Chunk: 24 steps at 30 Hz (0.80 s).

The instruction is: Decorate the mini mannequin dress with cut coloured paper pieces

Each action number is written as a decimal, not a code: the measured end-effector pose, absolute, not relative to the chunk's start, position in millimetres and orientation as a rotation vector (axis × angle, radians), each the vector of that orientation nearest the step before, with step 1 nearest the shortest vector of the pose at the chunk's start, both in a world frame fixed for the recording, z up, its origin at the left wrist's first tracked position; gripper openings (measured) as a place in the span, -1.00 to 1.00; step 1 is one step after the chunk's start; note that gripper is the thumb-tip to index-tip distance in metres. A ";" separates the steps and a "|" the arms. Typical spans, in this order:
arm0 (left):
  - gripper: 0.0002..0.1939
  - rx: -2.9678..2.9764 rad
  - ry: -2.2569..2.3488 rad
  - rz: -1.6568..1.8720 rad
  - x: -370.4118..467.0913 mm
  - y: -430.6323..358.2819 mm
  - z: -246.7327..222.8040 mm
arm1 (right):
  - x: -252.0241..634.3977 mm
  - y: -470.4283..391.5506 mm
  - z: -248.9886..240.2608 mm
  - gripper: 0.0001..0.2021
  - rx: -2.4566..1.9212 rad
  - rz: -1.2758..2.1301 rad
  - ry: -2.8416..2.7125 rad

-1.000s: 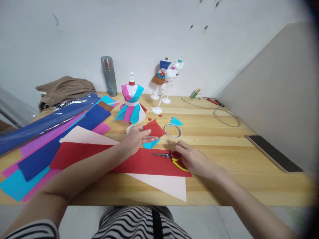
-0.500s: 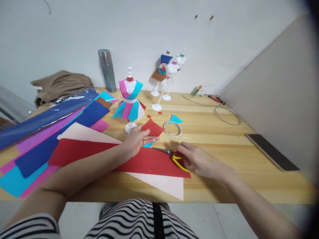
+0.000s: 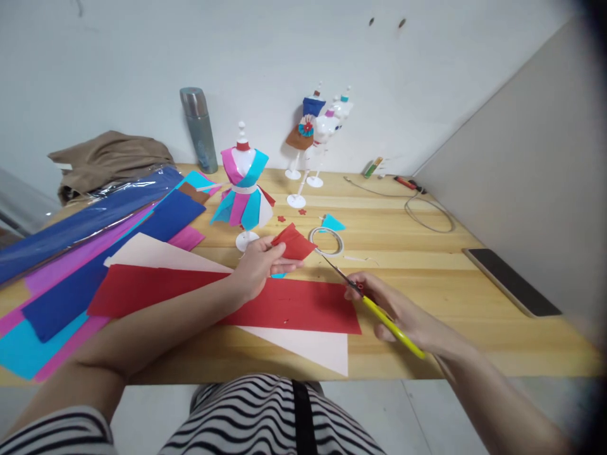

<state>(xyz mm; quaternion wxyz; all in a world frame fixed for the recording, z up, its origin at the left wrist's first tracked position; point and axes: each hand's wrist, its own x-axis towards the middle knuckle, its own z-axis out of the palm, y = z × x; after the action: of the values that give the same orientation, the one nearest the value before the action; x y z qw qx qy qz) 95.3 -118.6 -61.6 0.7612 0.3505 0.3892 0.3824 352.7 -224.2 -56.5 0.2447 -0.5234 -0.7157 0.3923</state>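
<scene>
Watching remotely, I have the left hand [image 3: 260,268] nearly closed, pinching the red piece [image 3: 294,244] at ten o'clock from the right hand [image 3: 403,309], which curls around yellow-handled scissors [image 3: 389,323], blades seemingly together

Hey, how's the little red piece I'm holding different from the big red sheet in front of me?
The red piece is small, while the red sheet is a long strip. The red piece is held up in your left hand; the red sheet lies across the pale sheet. The red piece looks creased, the red sheet mostly flat. Both are red.
</scene>
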 end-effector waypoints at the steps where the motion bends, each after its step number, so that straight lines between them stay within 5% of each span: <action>1: -0.80 0.768 0.850 0.827 95.4 -119.3 -60.3 | 347.8 -224.2 -55.5 -0.54 -1.443 1.115 -1.928; 24: -0.66 0.760 0.783 0.802 90.3 -125.9 -45.4 | 319.4 -205.8 -47.5 -0.50 -1.386 1.043 -1.980</action>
<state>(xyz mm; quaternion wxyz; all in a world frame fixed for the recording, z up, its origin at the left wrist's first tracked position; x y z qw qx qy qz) 90.3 -125.9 -45.4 0.7793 0.3517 0.3623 0.3711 319.4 -205.8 -47.5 0.2519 -0.5097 -0.7279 0.3833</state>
